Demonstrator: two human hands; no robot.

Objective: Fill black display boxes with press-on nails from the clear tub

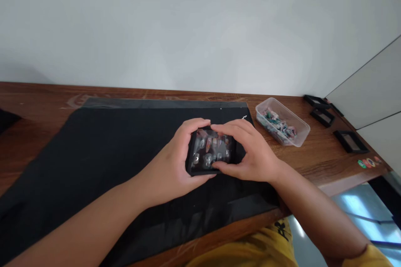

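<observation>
Between my hands is a small black display box [215, 150] with a clear front, held above the black mat [125, 146]. Behind its clear face show several small shiny pieces that look like decorated false nails. My left hand [184, 158] wraps the box's left side, thumb along the near edge and fingers at the far edge. From the right, my right hand [246, 148] grips it, its thumb on the clear face near the bottom and its fingers over the top edge.
Right of the mat, a clear plastic tub [283, 123] holds small wrapped pieces in green and pink. Several black frame-like boxes, one nearest me [351, 141], line the table's right side. Small round stickers [369, 162] lie by its edge. A white wall [188, 29] rises behind.
</observation>
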